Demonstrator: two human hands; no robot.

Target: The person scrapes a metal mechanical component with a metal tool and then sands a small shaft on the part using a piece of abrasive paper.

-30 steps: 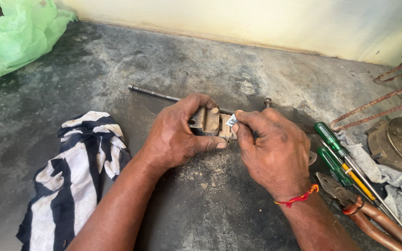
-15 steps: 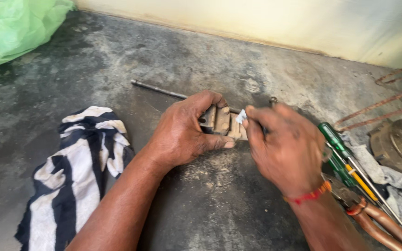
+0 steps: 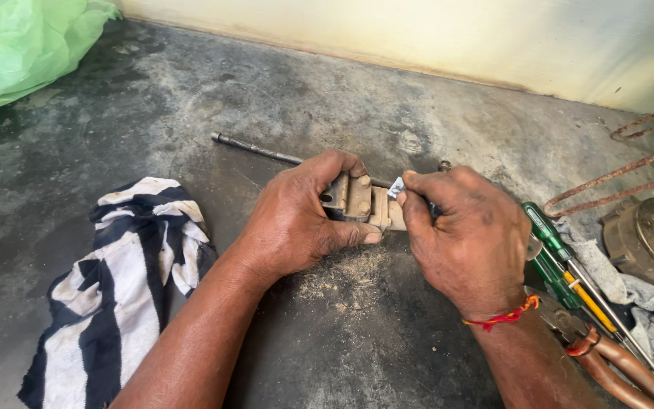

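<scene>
On the floor, both hands stay clamped on the metal block, right hand now sharper, left hand unmoved.

On the grey concrete floor, the left hand grips a brown metal part from which a thin metal rod runs out to the left, while the right hand, with a red thread round its wrist, pinches a small silvery piece against the part's top. Pale dust lies just below the hands. A striped cloth lies left, a green plastic bag far left, and green-handled screwdrivers and pliers right.
</scene>
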